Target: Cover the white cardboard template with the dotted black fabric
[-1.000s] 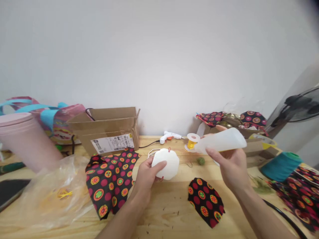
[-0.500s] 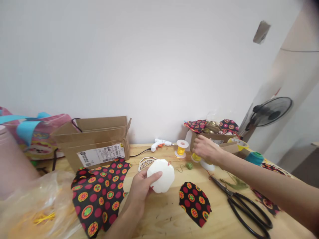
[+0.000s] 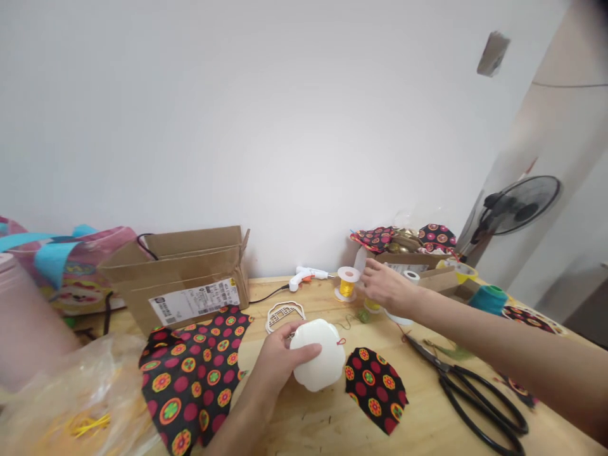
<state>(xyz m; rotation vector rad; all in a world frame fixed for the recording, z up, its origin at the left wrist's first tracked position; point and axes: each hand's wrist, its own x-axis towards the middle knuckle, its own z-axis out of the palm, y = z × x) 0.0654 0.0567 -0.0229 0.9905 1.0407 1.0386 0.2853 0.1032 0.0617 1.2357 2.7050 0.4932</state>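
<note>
My left hand (image 3: 275, 358) is closed around a white lobed ball (image 3: 323, 362) with a small red loop, held just above the wooden table (image 3: 332, 424). My right hand (image 3: 388, 288) reaches to the far right of the table with its fingers stretched out and nothing visible in them. Its fingertips are beside a yellow thread spool (image 3: 346, 282) and a pale bottle (image 3: 361, 258) standing behind it. A cut piece of black flowered fabric (image 3: 375, 389) lies just right of the ball.
A larger flowered fabric (image 3: 190, 373) lies left, and a white lattice frame (image 3: 284, 313) behind the ball. Black scissors (image 3: 470, 392) lie right. At the back are a cardboard box (image 3: 185, 278), glue gun (image 3: 306, 275), a small box of fabric (image 3: 413, 253) and a teal spool (image 3: 489, 297). A plastic bag (image 3: 71, 405) sits front left.
My right hand carried the pale bottle to the far right and let go of it there; now it is empty. My left hand lowered the ball slightly toward me. The view shifted right.
</note>
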